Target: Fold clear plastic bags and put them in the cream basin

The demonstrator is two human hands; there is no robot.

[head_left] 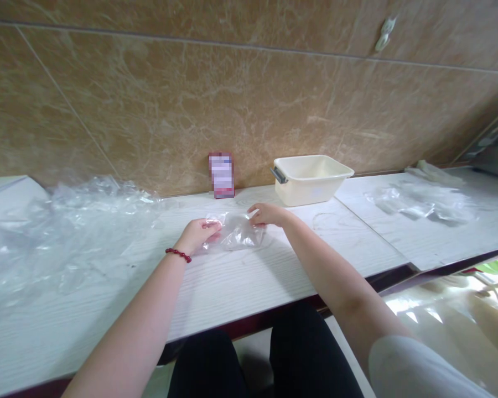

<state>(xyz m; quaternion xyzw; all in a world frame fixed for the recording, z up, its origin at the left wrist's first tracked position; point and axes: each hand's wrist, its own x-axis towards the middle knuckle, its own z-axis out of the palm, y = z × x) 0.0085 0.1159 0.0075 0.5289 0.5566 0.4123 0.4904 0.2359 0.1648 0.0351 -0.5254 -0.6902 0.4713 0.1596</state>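
A clear plastic bag (236, 232) is stretched flat between my two hands, just above or on the white tabletop. My left hand (201, 233), with a red bead bracelet at the wrist, pinches its left end, thumb on top. At the upper right corner, my right hand (265, 214) grips the bag with bent fingers. To the left of my left hand spreads a large heap of clear plastic bags (103, 215). Directly behind the held bag, a phone (222, 176) with a blurred screen leans against the wall.
A cream plastic tub (311, 185) with a grey handle stands by the wall, right of the phone. More clear bags (423, 202) lie on the right tabletop. The table's front edge (274, 318) runs above my knees. A white plug (385, 34) is on the brown tiled wall.
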